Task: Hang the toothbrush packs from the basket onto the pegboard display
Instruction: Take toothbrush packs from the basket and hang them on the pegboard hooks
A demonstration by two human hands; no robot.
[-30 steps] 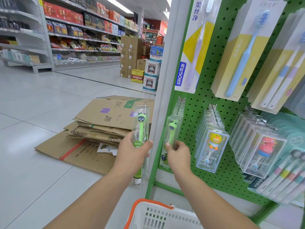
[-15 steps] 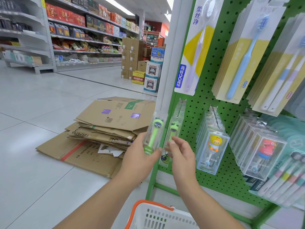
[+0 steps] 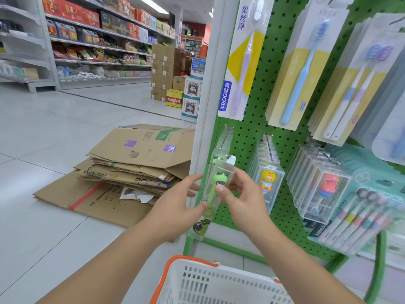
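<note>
head view:
step: hanging one frog pack [image 3: 215, 189] at the left edge of the pegboard [image 3: 269, 88]; the pack is in hand, not yet on a peg.
pack: clear box, green frog brush inside, white hang tab [image 3: 231, 160] at top, tilted slightly; it sits in front of the hung frog packs [image 3: 223, 142] of the lower left row.
right hand [image 3: 243, 198]: thumb across the pack front, fingers curled behind, gripping its upper half.
left hand [image 3: 177, 205]: thumb touching the pack's lower left edge, fingers extended and apart; steadying, no full grip seen.
next move (judgement): lift the tab to the peg end, line up the hole, slide it back.
peg: hidden behind the packs; cannot tell its exact end.
basket [image 3: 219, 286]: below the arms, at the bottom edge; contents not visible.
</note>
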